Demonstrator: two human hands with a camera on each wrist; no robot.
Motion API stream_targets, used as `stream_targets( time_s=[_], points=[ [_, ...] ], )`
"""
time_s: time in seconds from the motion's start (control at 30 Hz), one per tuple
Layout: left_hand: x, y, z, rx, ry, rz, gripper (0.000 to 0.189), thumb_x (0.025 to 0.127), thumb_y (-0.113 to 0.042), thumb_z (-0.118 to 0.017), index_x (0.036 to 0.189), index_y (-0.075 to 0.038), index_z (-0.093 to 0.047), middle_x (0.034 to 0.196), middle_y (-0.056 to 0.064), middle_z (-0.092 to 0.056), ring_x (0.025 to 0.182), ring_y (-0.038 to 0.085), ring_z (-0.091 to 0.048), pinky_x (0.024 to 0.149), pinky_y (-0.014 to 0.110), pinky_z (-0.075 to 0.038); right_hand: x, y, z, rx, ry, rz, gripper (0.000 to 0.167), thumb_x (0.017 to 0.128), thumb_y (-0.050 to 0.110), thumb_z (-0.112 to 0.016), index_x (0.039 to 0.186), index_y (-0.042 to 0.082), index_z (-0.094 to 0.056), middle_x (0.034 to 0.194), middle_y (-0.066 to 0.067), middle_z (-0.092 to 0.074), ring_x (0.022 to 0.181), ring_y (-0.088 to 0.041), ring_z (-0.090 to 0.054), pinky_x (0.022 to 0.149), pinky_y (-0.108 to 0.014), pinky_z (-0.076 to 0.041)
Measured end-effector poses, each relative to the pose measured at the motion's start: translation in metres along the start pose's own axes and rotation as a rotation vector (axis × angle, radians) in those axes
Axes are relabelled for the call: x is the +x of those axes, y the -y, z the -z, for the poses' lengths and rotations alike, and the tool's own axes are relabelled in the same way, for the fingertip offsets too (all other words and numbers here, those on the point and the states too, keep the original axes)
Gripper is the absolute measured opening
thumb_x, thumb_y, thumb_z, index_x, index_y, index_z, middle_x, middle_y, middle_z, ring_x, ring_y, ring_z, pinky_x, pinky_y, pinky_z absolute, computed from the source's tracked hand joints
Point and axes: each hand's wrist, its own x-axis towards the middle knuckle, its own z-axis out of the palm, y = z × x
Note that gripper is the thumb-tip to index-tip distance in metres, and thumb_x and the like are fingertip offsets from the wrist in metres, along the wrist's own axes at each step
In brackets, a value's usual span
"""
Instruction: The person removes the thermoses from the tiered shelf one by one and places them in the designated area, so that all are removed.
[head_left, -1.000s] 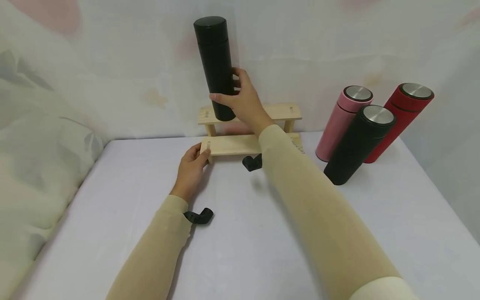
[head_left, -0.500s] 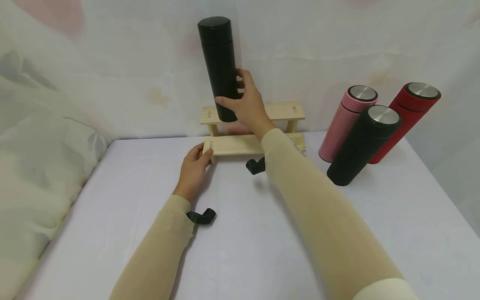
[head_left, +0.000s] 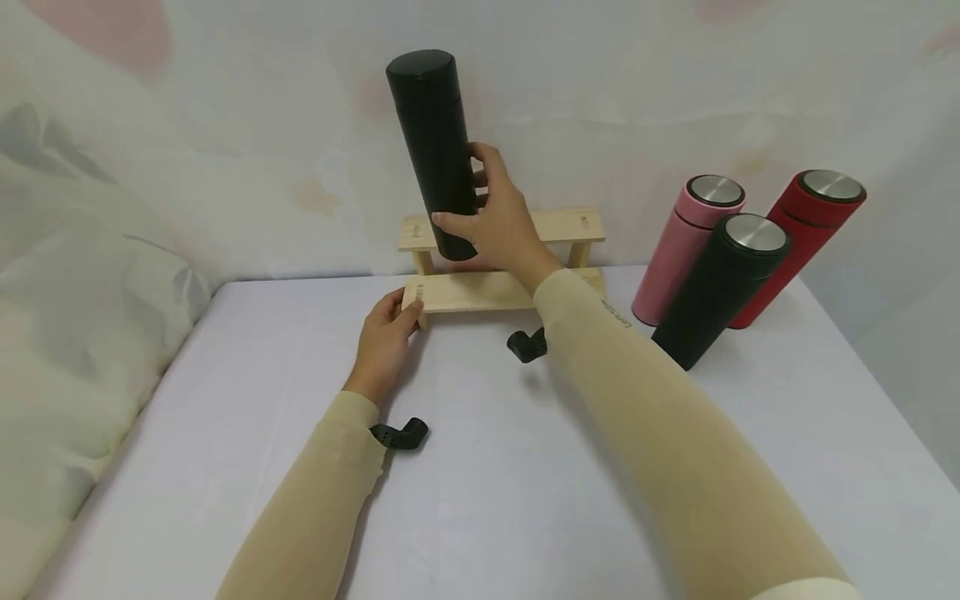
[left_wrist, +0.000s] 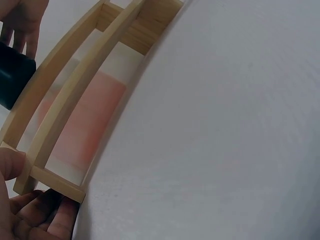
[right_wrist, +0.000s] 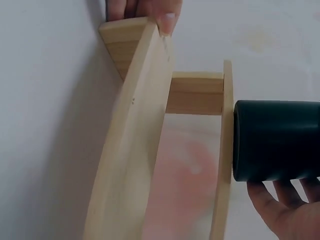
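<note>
In the head view my right hand (head_left: 498,221) grips a dark thermos bottle (head_left: 431,137) low on its body, thumb across the front. The bottle leans a little to the left. Its base overlaps the upper board (head_left: 562,225) of a two-step wooden stand; in the right wrist view the bottle base (right_wrist: 240,142) sits right at that board's top face. My left hand (head_left: 382,337) holds the left end of the stand's lower board (head_left: 472,292), thumb on top. From the left wrist view, its fingers (left_wrist: 60,217) curl beneath that end.
To the right on the white-covered table (head_left: 480,500) stand a pink bottle (head_left: 686,250), a dark bottle (head_left: 716,292) and a red bottle (head_left: 798,242), close together with silver lids. A pale patterned cloth (head_left: 480,100) hangs behind the stand, and more cloth (head_left: 82,333) bulges at the left.
The dark thermos bottle has come down slightly toward the upper board with my right hand around it. My left hand keeps its hold on the stand.
</note>
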Motion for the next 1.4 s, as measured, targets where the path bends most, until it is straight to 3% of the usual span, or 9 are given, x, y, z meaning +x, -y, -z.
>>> stream_targets(
  time_s=[0.3, 0.43, 0.73, 1.03, 1.23, 1.4],
  points=[
    [0.004, 0.004, 0.002, 0.016, 0.002, -0.01, 0.059, 0.114, -0.024, -0.061, 0.162, 0.005, -0.043, 0.154, 0.021, -0.057, 0.137, 0.026, -0.059, 0.116, 0.034, -0.049, -0.019, 0.002, 0.005, 0.052, 0.019, 0.029, 0.095, 0.091, 0.026, -0.092, 0.166, 0.03, -0.033, 0.139, -0.005, -0.059, 0.121, -0.022, -0.061, 0.094, -0.044, -0.06],
    [0.005, 0.004, 0.002, 0.01, -0.006, -0.016, 0.057, 0.114, -0.022, -0.06, 0.161, 0.006, -0.044, 0.153, 0.021, -0.058, 0.136, 0.027, -0.06, 0.115, 0.035, -0.049, -0.033, 0.0, 0.012, 0.064, 0.02, 0.046, 0.096, 0.091, 0.025, -0.092, 0.167, 0.029, -0.033, 0.137, -0.004, -0.059, 0.121, -0.022, -0.062, 0.098, -0.044, -0.059],
    [0.008, 0.005, 0.006, 0.014, 0.004, -0.025, 0.059, 0.114, -0.025, -0.061, 0.162, 0.005, -0.043, 0.157, 0.022, -0.055, 0.14, 0.03, -0.057, 0.117, 0.038, -0.047, -0.073, -0.009, 0.023, 0.156, -0.003, 0.142, 0.093, 0.089, 0.01, -0.091, 0.163, 0.017, -0.035, 0.137, -0.01, -0.058, 0.117, -0.026, -0.067, 0.103, -0.042, -0.059],
    [0.009, 0.006, 0.008, 0.014, -0.01, -0.026, 0.059, 0.114, -0.025, -0.061, 0.162, 0.005, -0.043, 0.157, 0.022, -0.054, 0.14, 0.028, -0.057, 0.116, 0.035, -0.048, -0.118, -0.014, 0.029, 0.21, 0.054, 0.13, 0.093, 0.089, 0.003, -0.09, 0.163, 0.014, -0.035, 0.139, -0.011, -0.055, 0.12, -0.029, -0.065, 0.102, -0.054, -0.059],
    [0.011, 0.007, 0.006, 0.018, -0.013, -0.03, 0.059, 0.114, -0.024, -0.061, 0.162, 0.005, -0.043, 0.157, 0.022, -0.054, 0.141, 0.029, -0.057, 0.117, 0.036, -0.048, -0.142, -0.015, 0.039, 0.193, 0.056, 0.16, 0.093, 0.088, -0.001, -0.089, 0.161, 0.015, -0.033, 0.146, -0.008, -0.053, 0.123, -0.029, -0.066, 0.102, -0.052, -0.06],
    [0.012, 0.008, 0.005, 0.019, -0.015, -0.02, 0.059, 0.114, -0.024, -0.061, 0.162, 0.005, -0.042, 0.157, 0.022, -0.055, 0.14, 0.029, -0.058, 0.116, 0.035, -0.049, -0.164, -0.018, 0.049, 0.164, 0.047, 0.131, 0.095, 0.087, -0.002, -0.09, 0.16, 0.013, -0.032, 0.149, -0.006, -0.053, 0.127, -0.028, -0.064, 0.103, -0.052, -0.059]
  ],
)
